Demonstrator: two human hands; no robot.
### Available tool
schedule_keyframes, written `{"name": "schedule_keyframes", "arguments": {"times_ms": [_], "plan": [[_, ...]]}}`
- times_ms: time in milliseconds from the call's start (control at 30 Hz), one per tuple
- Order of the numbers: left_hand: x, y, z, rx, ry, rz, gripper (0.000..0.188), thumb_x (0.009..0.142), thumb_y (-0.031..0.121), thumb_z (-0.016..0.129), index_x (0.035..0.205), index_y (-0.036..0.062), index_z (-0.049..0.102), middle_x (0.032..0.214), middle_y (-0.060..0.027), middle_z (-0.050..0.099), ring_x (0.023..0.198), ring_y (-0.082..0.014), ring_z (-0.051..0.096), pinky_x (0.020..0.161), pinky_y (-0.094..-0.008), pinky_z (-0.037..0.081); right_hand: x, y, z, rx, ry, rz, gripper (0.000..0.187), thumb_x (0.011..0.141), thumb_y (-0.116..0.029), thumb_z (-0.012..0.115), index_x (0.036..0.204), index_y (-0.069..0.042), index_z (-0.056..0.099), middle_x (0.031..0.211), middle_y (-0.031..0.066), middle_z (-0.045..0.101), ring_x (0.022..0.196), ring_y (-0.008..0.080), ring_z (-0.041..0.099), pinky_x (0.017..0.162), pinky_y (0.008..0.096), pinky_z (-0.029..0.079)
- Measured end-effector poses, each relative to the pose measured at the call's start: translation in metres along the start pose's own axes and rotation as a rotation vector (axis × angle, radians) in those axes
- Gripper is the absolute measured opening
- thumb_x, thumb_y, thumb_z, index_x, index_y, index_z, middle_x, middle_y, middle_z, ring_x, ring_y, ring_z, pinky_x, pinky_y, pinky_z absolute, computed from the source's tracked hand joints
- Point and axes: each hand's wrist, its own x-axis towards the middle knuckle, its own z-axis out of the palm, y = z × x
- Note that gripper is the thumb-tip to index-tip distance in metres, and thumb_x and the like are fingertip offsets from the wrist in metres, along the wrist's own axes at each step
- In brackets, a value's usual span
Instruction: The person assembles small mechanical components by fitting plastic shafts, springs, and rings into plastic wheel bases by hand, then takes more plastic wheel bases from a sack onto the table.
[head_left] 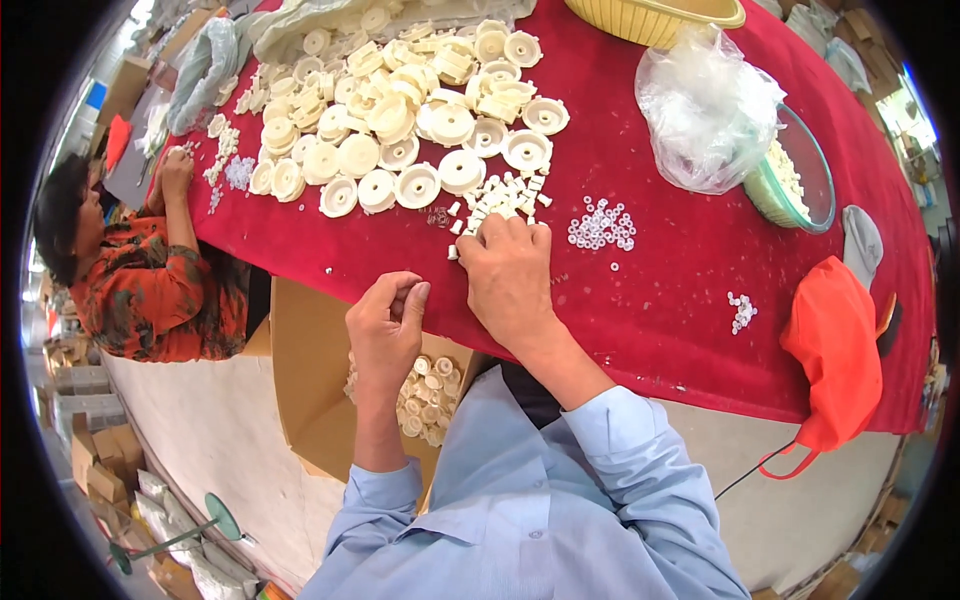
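Note:
My right hand [508, 285] reaches onto the red cloth, its fingers bent down into a small pile of cream spool-shaped plastic parts [510, 192]. Its fingertips are hidden, so any part between them does not show. Closer to the table's front edge, my left hand [385, 325] hovers with curled fingers and the thumb against them. Whatever that hand holds, if anything, cannot be made out. Beyond the pile lies a broad heap of round cream plastic caps [417, 185]. Small white rings [603, 225] are gathered right of my right hand.
Below the edge stands a cardboard box [310, 390] with cream parts inside. At right are a plastic bag [705, 110], a green-rimmed bowl [825, 205], a few white bits [741, 313] and a red cloth bag [835, 350]. A yellow basket [650, 25] sits far off. Another person [150, 280] works at left.

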Motion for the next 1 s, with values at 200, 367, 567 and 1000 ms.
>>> {"name": "schedule_keyframes", "arguments": {"times_ms": [200,367,567,1000], "plan": [[-0.012,-0.001,0.02,-0.13,-0.018,-0.084,0.007,0.097,0.004,0.073,0.103,-0.0005,0.071,0.083,-0.0009,0.068,0.072,-0.0032,0.059,0.061,-0.0204,0.046,-0.005,0.004,-0.012,-0.031,-0.005,-0.022,0.004,0.079,-0.013,0.071,0.081,-0.011,0.067,0.086,0.0063,0.059,0.089,0.0253,0.057,0.082,0.0422,0.039],[-0.015,0.036,0.049,-0.05,-0.129,0.126,0.018,0.089,0.002,0.078,0.106,0.002,0.071,0.092,-0.0051,0.066,0.068,-0.0123,0.06,0.06,-0.0263,0.048,-0.027,0.032,-0.071,0.492,0.177,0.442,0.011,0.087,-0.003,0.073,0.098,-0.005,0.069,0.087,0.008,0.071,0.074,0.0209,0.068,0.069,0.0365,0.051],[-0.003,0.042,0.096,0.077,-0.176,0.327,0.018,0.085,0.002,0.079,0.101,0.0023,0.071,0.099,-0.0104,0.066,0.079,-0.0253,0.066,0.066,-0.036,0.053,-0.062,0.056,-0.101,0.687,0.199,0.667,0.013,0.091,0.001,0.071,0.105,0.002,0.07,0.083,0.0036,0.07,0.071,0.0069,0.061,0.063,0.0241,0.05],[-0.014,0.052,0.093,-0.262,-0.195,0.179,0.015,0.086,-0.007,0.077,0.098,-0.001,0.07,0.091,-0.0079,0.072,0.08,-0.0122,0.067,0.069,-0.026,0.054,-0.071,0.05,-0.089,0.958,0.077,0.703,0.012,0.097,-0.004,0.071,0.107,0.001,0.071,0.082,-0.0014,0.068,0.07,0.0018,0.056,0.061,0.0195,0.045]]}}
